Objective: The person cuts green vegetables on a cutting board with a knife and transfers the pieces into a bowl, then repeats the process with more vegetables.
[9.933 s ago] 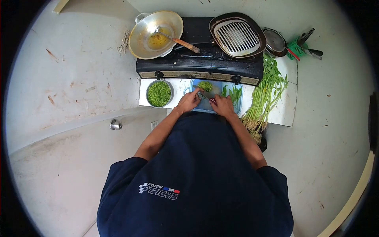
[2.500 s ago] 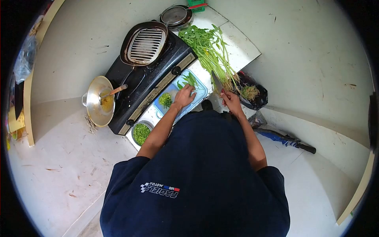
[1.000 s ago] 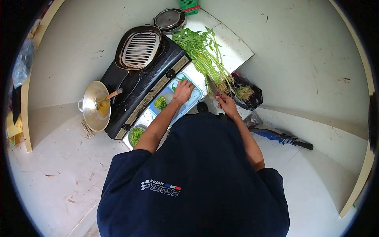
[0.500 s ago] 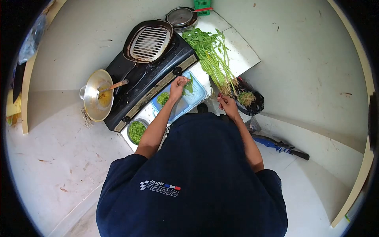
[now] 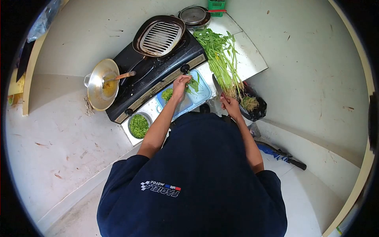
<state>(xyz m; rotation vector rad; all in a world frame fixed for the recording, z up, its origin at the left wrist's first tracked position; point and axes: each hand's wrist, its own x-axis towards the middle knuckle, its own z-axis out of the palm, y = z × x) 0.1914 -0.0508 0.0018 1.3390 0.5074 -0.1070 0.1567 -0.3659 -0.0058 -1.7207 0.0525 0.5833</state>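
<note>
My left hand (image 5: 181, 88) is closed on some leafy greens (image 5: 194, 84) over a blue plastic tray (image 5: 203, 91). In the tray's left part lies a small heap of chopped greens (image 5: 167, 94). My right hand (image 5: 231, 106) is wrapped round the handle of a knife (image 5: 216, 84), whose dark blade points up and away beside the tray's right edge. Just beyond the blade is a long bunch of leafy stems with roots (image 5: 224, 65), its root ends close to my right hand. Near my left forearm stands a round bowl of finely chopped greens (image 5: 139, 126).
Behind the tray is a black gas stove (image 5: 124, 89) carrying a grill pan (image 5: 160, 37) and a wok (image 5: 94, 93) with a wooden-handled utensil. A strainer (image 5: 192, 15) and a green basket (image 5: 216, 7) stand at the back. A black plastic bag (image 5: 258, 110) with root trimmings lies right.
The view has shifted a little, so the counter appears further right. The knife blade shows more plainly now, standing away from the tray. Both hands keep their holds.
</note>
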